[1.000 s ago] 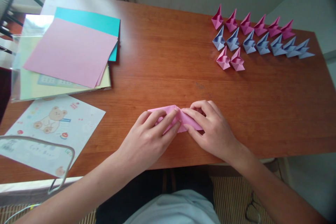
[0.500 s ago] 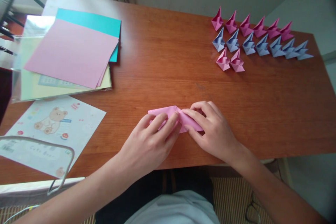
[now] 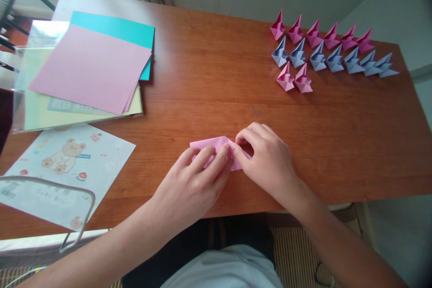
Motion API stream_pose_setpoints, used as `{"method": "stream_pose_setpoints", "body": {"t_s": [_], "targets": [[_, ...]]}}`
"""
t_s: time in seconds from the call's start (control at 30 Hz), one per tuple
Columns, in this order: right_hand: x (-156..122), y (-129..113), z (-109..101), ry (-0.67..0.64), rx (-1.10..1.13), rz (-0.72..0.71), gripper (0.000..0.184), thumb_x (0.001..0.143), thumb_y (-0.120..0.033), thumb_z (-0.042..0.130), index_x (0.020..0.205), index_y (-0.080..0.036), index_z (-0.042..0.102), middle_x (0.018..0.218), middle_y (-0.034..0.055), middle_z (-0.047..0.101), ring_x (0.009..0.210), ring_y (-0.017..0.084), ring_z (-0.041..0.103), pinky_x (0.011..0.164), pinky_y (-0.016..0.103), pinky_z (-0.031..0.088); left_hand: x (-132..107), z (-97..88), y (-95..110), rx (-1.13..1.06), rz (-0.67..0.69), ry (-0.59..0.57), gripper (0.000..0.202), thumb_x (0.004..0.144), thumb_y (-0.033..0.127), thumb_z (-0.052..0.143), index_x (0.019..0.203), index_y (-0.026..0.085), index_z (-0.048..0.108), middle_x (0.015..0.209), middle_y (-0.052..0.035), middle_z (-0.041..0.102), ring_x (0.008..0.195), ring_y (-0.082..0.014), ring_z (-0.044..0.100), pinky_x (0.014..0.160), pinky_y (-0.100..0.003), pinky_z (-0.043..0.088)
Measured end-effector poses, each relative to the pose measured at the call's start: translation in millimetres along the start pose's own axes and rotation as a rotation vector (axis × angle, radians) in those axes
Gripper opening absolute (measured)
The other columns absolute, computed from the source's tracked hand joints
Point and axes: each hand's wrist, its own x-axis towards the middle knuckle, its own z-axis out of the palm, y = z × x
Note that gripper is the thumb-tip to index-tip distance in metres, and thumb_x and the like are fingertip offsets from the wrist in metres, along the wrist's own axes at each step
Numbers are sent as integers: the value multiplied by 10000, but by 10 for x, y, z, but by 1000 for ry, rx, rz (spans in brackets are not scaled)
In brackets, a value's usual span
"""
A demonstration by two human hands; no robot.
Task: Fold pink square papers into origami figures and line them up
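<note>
Two bare hands worked at a small folded pink paper [image 3: 216, 142] on a brown wooden surface [image 3: 202, 90], near its front edge. The left hand [image 3: 197, 182] lay over the paper's left and middle parts, its fingers bent and its fingertips resting on the folds; whether it also pinched the paper cannot be told. The right hand [image 3: 266, 155] was curled just beside it, thumb and forefinger brought close together at the paper's upper crease, near the left fingertips; whether they gripped the fold cannot be told. The paper lay low under and between both hands, one corner showing beyond the left knuckles.

Well beyond the right hand, and off to its right, stood three rows of pointed folded figures: farthest, six magenta figures [image 3: 313, 36]; then seven blue-grey figures [image 3: 317, 58]; nearest the hand, two pink figures [image 3: 286, 78].

Farther out to the left of the left hand, pink sheets [image 3: 94, 67] overlapped a turquoise sheet [image 3: 111, 27] on a clear packet [image 3: 37, 108]. Nearer that hand, also to its left, lay a bear-printed sheet [image 3: 111, 153].
</note>
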Motion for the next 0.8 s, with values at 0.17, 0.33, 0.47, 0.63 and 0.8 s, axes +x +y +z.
{"method": "stream_pose_setpoints", "body": {"t_s": [0.17, 0.33, 0.47, 0.63, 0.8], "targets": [[65, -19, -31, -52, -58, 27, 200, 912, -285, 637, 729, -221, 587, 809, 29, 647, 810, 197, 590, 671, 313, 388, -1, -6, 4, 7, 4, -16, 370, 944, 101, 492, 1255, 154, 686, 1404, -127, 622, 1094, -276, 617, 886, -434, 528], [305, 5, -188, -233, -79, 71, 208, 884, -365, 669, 723, -234, 656, 744, -14, 677, 678, 157, 578, 568, 294, 300, -1, -25, 10, 9, 5, -32, 403, 943, 86, 462, 1291, 108, 664, 1410, -143, 615, 1097, -282, 612, 881, -435, 521], [539, 12, -297, -389, -142, 57, 295, 881, -463, 658, 685, -247, 704, 691, 0, 702, 676, 178, 600, 557, 301, 273, 2, -30, 17, 2, -6, -42, 420, 934, 80, 457, 1305, 94, 653, 1410, -154, 611, 1127, -286, 599, 905, -437, 515], [713, -2, -365, -492, -218, -31, 260, 872, -436, 681, 695, -254, 739, 674, 5, 695, 630, 164, 589, 548, 294, 270, 15, -38, 13, -8, -7, -50, 415, 938, 87, 452, 1296, 99, 661, 1431, -157, 595, 1158, -289, 594, 908, -433, 513], [770, -2, -452, -583, -319, -123, 270, 830, -430, 748, 638, -242, 725, 613, 17, 657, 595, 174, 600, 544, 290, 264, 48, -92, 4, -14, -15, -78, 417, 945, 97, 463, 1312, 117, 660, 1384, -137, 636, 1152, -278, 611, 892, -410, 522]]}}
